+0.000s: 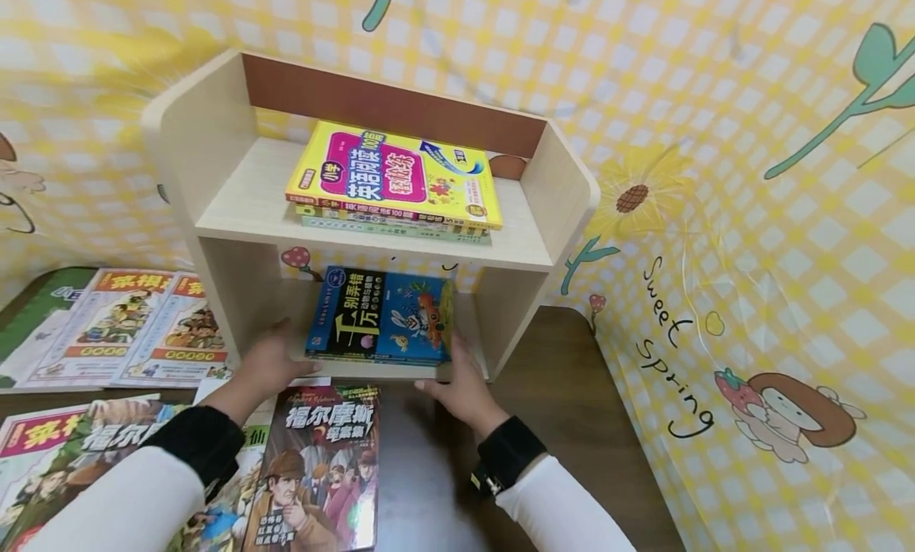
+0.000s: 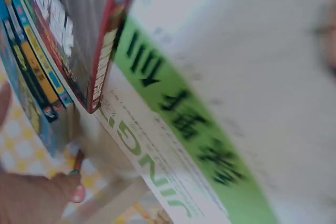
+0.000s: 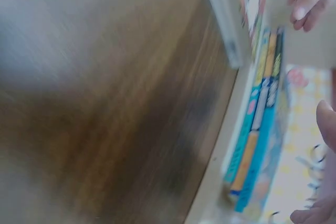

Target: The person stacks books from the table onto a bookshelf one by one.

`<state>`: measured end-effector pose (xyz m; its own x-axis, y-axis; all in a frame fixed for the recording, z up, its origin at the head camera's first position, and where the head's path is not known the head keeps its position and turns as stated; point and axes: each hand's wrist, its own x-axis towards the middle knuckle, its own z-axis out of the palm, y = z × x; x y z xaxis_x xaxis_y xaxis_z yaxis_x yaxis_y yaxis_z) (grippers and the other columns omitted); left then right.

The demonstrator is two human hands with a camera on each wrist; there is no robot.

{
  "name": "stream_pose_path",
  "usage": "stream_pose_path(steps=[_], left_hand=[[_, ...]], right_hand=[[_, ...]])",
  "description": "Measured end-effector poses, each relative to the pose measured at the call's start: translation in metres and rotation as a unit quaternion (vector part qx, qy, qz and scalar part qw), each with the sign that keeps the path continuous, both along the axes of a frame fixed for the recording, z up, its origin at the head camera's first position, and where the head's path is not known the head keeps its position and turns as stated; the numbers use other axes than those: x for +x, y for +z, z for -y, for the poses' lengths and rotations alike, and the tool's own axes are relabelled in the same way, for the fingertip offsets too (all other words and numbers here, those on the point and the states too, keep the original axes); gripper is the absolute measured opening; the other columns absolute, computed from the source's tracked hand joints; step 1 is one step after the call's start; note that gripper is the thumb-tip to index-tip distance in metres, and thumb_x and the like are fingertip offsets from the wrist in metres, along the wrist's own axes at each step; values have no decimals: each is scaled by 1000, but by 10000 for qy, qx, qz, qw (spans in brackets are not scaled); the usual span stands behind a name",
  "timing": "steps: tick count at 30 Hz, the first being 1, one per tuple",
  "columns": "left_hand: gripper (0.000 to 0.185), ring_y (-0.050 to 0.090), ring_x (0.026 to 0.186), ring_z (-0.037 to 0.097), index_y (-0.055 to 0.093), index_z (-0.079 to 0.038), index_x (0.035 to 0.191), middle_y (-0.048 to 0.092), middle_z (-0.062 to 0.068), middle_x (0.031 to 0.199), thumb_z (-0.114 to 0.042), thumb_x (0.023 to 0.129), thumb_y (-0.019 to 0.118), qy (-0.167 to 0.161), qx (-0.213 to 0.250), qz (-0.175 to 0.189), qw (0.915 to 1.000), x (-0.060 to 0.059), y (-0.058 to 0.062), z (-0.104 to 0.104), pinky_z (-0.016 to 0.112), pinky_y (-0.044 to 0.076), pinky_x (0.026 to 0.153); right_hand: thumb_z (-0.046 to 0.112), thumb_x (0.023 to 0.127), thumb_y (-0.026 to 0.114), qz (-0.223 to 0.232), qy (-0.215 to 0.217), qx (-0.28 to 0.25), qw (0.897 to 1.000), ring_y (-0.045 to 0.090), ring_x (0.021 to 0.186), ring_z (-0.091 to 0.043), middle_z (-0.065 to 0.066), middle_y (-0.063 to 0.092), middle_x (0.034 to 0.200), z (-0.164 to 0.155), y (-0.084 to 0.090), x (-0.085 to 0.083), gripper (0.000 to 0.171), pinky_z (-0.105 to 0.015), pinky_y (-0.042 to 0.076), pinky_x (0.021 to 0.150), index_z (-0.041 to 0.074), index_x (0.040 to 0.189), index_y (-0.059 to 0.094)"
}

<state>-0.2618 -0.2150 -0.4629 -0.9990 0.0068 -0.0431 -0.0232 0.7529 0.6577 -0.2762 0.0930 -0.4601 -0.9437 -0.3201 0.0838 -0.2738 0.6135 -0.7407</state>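
Two hands are held at the blue books [image 1: 380, 315] inside the lower bay of the wooden shelf [image 1: 214, 179]: the left hand [image 1: 268, 364] and right hand [image 1: 461, 381] are pressed, fingers straight, against their sides. Already shelved above is a yellow stack [image 1: 400, 179]; several books [image 1: 322, 465] are left on the table before the shelf.

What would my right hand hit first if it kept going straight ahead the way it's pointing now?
Probably the blue book stack in the lower compartment of the wooden shelf: the right hand points into that opening at the stack's right edge. Whether it already touches is unclear.
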Motion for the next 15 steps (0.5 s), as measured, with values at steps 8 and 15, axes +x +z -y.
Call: stream_pose_path(steps=[8, 15], left_hand=[[104, 26, 125, 62, 12, 23, 142, 18, 48, 140, -28, 80, 78, 248, -413, 196, 9986, 60, 5, 4, 68, 33, 97], [121, 43, 110, 61, 18, 23, 140, 33, 50, 126, -60, 73, 75, 386, -907, 935, 9907, 98, 3, -3, 63, 48, 76]], right_hand=[[35, 84, 75, 235, -97, 238, 9994, 5, 148, -31, -12, 8, 162, -13, 20, 62, 101, -56, 19, 114, 13, 156, 8], [35, 81, 79, 712, -173, 188, 9971, 13, 146, -36, -13, 7, 162, -14, 23, 98, 103, -59, 29, 109, 16, 156, 11]])
